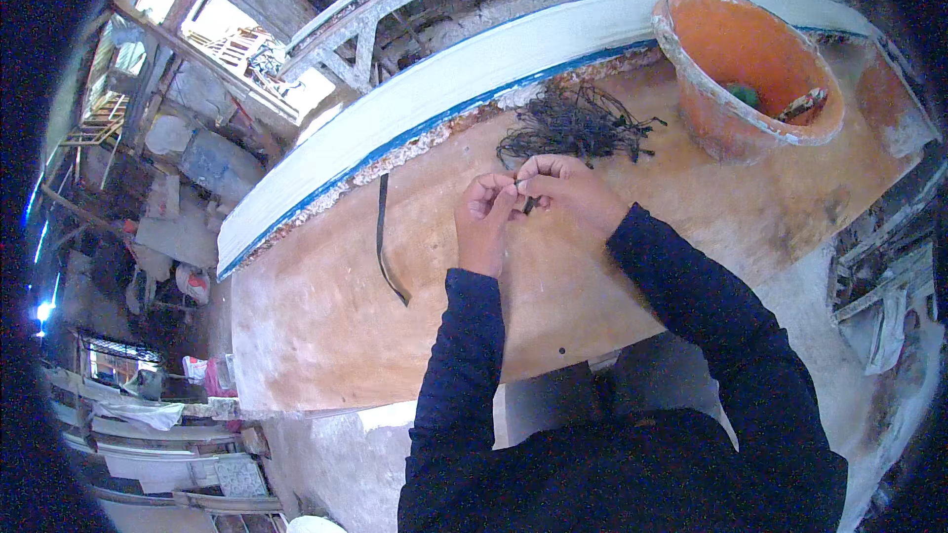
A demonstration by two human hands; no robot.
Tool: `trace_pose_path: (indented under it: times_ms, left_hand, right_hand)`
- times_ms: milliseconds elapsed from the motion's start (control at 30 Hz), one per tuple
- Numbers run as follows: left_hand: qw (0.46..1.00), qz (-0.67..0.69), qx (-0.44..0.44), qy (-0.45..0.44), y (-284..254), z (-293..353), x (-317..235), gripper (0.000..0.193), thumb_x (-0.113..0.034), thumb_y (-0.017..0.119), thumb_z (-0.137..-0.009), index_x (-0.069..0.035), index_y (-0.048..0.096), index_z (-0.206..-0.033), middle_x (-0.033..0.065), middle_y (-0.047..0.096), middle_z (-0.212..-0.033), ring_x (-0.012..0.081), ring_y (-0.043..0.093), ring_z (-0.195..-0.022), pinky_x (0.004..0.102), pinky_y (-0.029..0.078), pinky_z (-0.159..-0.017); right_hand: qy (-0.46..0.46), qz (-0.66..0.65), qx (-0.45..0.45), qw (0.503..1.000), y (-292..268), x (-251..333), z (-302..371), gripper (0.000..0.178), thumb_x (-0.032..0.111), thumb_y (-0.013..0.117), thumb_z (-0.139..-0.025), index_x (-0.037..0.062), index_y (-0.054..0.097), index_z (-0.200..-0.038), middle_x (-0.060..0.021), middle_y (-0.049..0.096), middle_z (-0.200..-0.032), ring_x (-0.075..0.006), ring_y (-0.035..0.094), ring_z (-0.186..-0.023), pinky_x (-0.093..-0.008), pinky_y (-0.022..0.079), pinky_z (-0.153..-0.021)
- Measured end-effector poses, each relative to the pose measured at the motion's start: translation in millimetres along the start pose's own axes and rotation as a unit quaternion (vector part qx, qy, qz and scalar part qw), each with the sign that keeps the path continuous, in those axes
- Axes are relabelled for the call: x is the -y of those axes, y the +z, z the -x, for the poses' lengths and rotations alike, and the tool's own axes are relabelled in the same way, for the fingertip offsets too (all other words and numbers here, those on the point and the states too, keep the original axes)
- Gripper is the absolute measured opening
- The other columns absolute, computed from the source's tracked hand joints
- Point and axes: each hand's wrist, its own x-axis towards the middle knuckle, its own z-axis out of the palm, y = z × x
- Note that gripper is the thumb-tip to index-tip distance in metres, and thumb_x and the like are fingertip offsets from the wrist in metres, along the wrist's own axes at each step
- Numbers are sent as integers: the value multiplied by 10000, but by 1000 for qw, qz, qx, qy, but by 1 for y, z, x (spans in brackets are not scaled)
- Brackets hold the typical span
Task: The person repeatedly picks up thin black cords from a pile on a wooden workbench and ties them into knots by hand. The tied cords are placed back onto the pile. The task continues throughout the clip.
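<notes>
My left hand (pixel 484 222) and my right hand (pixel 568 190) meet above the wooden board, fingertips pinched together. Between them is a small dark piece (pixel 529 205), part of it showing below the right fingers; its exact kind is too small to make out. Just beyond my hands lies a tangled heap of thin black strands (pixel 578 126). Off to the left of my left hand, a single flat black strip (pixel 381 237) rests on the board, slightly curved.
The brown board (pixel 306 336) has a raised white and blue ledge (pixel 425 89) along its far side. An orange bucket (pixel 706 104), caked with pale residue, stands at the right with a green item and a stick-like tool inside. A small dark dot (pixel 562 350) marks the near edge.
</notes>
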Motion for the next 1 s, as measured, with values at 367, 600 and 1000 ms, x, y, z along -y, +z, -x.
trace_pose_path:
  times_ms: [367,600,1000]
  left_hand:
    - [994,-71,-62,62,-2,-2,1,95,-182,557,-844,-89,555,-857,-6,563,-846,90,525,-753,238,444,-576]
    - [988,-98,-58,102,-1,1,-2,134,-132,573,-831,-36,569,-925,23,549,-900,85,506,-760,215,426,-598]
    - [999,3,-17,36,-4,1,2,169,-127,616,-800,-34,573,-934,-2,582,-826,65,509,-702,203,416,-566]
  right_hand:
    - [4,-84,-1,996,4,-4,1,187,182,595,-816,48,578,-945,44,528,-742,-30,444,-620,-173,356,-563]
    - [-14,-11,-46,999,5,-1,2,135,180,608,-806,75,585,-888,54,507,-706,-30,437,-609,-179,349,-546]
    - [-107,7,-40,993,6,-5,0,73,119,609,-797,69,561,-823,26,543,-739,-41,473,-652,-194,390,-559]
